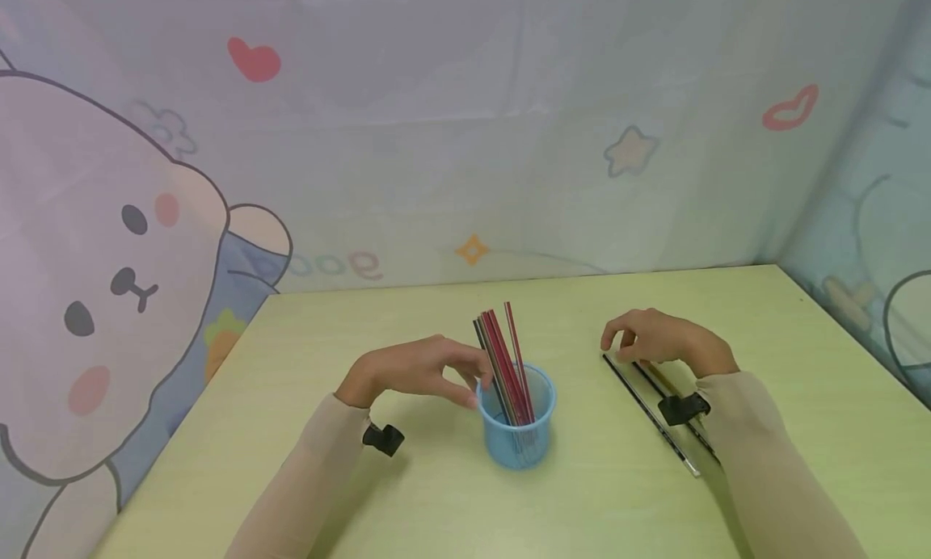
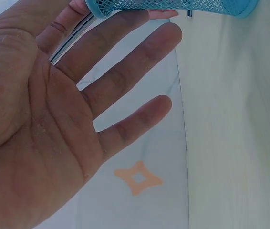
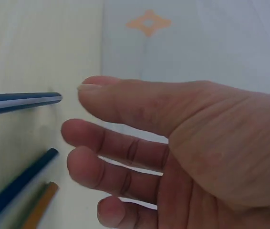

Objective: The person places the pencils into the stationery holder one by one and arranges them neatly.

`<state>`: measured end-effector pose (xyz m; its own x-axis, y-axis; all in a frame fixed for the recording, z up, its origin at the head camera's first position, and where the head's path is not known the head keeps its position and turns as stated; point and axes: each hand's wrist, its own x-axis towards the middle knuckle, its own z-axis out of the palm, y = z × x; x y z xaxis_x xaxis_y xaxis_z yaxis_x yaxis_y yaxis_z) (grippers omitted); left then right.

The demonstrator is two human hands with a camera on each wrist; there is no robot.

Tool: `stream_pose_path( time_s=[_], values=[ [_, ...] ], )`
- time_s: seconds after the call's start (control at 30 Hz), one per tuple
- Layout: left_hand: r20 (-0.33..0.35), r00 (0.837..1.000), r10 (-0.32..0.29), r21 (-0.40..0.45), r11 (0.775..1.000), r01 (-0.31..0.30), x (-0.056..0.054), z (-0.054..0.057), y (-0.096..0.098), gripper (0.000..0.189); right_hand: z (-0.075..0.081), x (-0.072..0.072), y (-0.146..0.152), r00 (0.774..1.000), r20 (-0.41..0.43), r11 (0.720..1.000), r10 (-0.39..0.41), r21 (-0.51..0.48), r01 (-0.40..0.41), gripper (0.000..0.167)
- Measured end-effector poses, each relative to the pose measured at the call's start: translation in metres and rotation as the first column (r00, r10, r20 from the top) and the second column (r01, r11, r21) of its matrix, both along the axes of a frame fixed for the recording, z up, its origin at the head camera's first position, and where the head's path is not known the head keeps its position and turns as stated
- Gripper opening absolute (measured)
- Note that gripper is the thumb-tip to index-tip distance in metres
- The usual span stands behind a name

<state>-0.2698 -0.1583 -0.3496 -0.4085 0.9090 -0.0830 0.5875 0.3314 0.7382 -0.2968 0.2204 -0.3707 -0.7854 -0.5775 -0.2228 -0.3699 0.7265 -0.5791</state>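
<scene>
Beige sleeves [image 1: 778, 470] nearest. Holds nothing in right hand [image 1: 655, 335], fingers loosely bent, narrow gap to thumb, just beside the ends of dark sticks [image 1: 650, 416] on the table [image 1: 582, 502]. Spreads left hand [image 1: 425, 367] at the rim of blue cup [image 1: 518, 450]; cannot tell if touching. Inside, leaning: red and dark bundle [image 1: 503, 345]. Clear from right wrist, mostly hidden from head: orange-brown stick [image 3: 42, 205].

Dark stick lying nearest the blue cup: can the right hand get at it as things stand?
Likely yes: the right hand is near the far end of the dark stick, and nothing visible blocks its fingers.
</scene>
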Motion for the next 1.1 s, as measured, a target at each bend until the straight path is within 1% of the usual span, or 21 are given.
stream_pose_path(
  time_s=[0.1, 0.2, 0.27, 0.4, 0.5, 0.57, 0.63, 0.73, 0.8, 0.9, 0.97, 1.1],
  values=[
    [-0.004, 1.000, 0.000, 0.001, 1.000, 0.000, -0.001, -0.001, 0.000, 0.025, -0.007, 0.000, -0.003, 0.998, 0.053, 1.000, -0.023, 0.003, 0.023, 0.020],
    [-0.011, 1.000, -0.003, 0.005, 1.000, 0.003, -0.002, -0.001, 0.000, 0.025, -0.010, 0.001, -0.008, 0.997, 0.066, 0.999, -0.041, 0.011, 0.040, 0.022],
    [-0.012, 1.000, -0.005, 0.005, 1.000, 0.005, -0.002, -0.001, 0.000, 0.025, -0.011, 0.003, -0.012, 0.997, 0.051, 0.998, -0.051, 0.036, 0.049, 0.023],
    [-0.005, 1.000, -0.002, 0.001, 1.000, 0.002, -0.002, -0.001, 0.000, 0.026, -0.014, 0.005, -0.020, 0.999, -0.022, 0.995, -0.036, 0.093, 0.038, 0.025],
    [0.002, 1.000, 0.005, -0.004, 1.000, -0.005, -0.001, -0.001, 0.000, 0.026, -0.016, 0.005, -0.024, 0.998, -0.057, 0.994, -0.019, 0.108, 0.025, 0.024],
    [0.006, 1.000, 0.007, -0.007, 1.000, -0.007, -0.001, -0.001, 0.000, 0.026, -0.015, 0.006, -0.025, 0.999, -0.041, 0.996, -0.016, 0.085, 0.019, 0.021],
    [0.009, 1.000, 0.005, -0.007, 1.000, -0.005, 0.000, -0.001, 0.000, 0.026, -0.012, 0.005, -0.025, 1.000, -0.019, 0.999, -0.006, 0.038, 0.007, 0.018],
    [0.009, 1.000, 0.003, 0.000, 1.000, -0.003, 0.000, -0.002, 0.000, 0.025, -0.002, 0.004, -0.024, 1.000, -0.007, 0.999, 0.003, -0.044, -0.004, 0.017],
    [0.009, 1.000, 0.001, 0.007, 1.000, -0.002, -0.001, -0.003, 0.000, 0.024, 0.007, 0.005, -0.023, 0.999, -0.043, 0.996, 0.012, -0.083, -0.016, 0.018],
    [0.006, 1.000, -0.002, 0.015, 1.000, 0.002, -0.002, -0.004, -0.001, 0.023, 0.019, 0.008, -0.024, 0.991, -0.132, 0.993, 0.004, -0.114, -0.019, 0.020],
    [0.004, 1.000, -0.005, 0.015, 1.000, 0.005, -0.002, -0.004, -0.001, 0.022, 0.027, 0.011, -0.025, 0.981, -0.196, 0.989, -0.014, -0.144, -0.015, 0.021],
    [-0.003, 1.000, -0.005, 0.012, 1.000, 0.005, -0.002, -0.004, -0.001, 0.021, 0.041, 0.018, -0.029, 0.948, -0.304, 0.975, -0.091, -0.222, 0.023, 0.022]
  ],
)
